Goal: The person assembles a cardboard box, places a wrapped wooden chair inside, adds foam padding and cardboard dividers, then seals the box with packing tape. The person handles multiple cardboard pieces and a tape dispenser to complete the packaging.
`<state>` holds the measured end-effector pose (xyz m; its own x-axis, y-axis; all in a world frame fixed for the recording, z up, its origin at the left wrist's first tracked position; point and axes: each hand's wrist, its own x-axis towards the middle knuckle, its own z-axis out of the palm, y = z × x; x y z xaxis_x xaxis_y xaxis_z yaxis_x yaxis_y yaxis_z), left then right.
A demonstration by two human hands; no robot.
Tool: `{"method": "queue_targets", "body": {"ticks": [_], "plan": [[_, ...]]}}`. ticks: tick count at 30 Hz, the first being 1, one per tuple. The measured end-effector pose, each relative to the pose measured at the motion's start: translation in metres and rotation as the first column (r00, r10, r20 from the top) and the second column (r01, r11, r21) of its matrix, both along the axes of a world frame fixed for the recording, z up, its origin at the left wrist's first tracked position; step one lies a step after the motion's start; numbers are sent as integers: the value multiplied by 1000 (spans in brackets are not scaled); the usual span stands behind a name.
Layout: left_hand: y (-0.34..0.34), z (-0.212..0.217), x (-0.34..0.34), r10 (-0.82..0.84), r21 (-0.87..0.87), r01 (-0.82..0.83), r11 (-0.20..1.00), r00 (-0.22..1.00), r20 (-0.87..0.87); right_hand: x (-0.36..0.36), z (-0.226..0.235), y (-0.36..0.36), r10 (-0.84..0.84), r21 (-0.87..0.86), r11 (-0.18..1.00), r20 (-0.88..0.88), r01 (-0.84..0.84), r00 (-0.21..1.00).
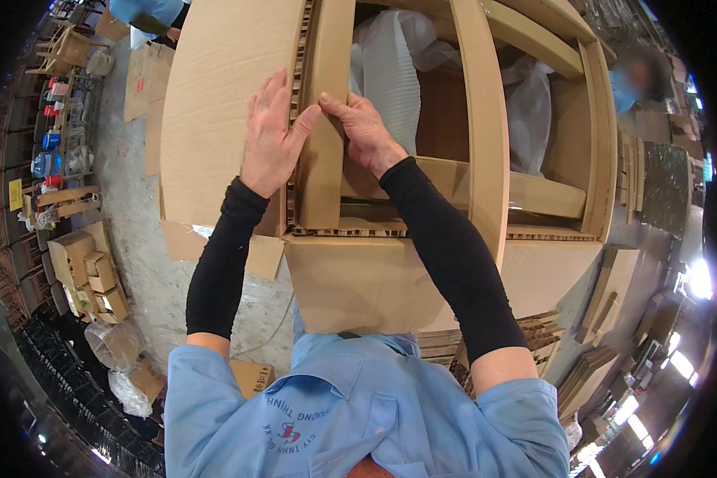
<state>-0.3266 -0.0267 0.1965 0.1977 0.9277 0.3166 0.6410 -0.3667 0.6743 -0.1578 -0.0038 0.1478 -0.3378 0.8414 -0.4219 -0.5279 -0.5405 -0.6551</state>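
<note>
Now left hand point(269, 137) flat, right hand point(366, 131) gripping cardboard strip point(323, 159).

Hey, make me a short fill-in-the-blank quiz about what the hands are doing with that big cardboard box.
1. The left hand lies flat on the box's open ____.
2. The right hand grips an upright cardboard strip set at the box's ____ wall.
3. Inside the large cardboard box lies crumpled white ____ wrap.
4. Both forearms are covered by ____ sleeves.

Missing words: flap; left; plastic; black
</note>
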Motion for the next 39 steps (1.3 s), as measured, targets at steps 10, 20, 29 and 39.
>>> {"method": "queue_targets", "body": {"ticks": [10, 20, 29, 39], "plan": [[-72, 13, 38, -271, -170, 214, 962, 828, -491, 16, 8, 22, 245, -25, 967, 369, -254, 897], [-76, 3, 43, -276, -191, 202, 961, 780, -561, 42, 5, 186, -593, 345, 755, 724, -558, -354], [-80, -2, 36, -206, -184, 128, 975, 832, -515, -37, -6, 193, -633, 574, 597, 766, -561, 111], [-73, 5, 44, -154, -216, 51, 975, 855, -495, -36, -18, 170, -543, 539, 678, 826, -499, 153]]}}
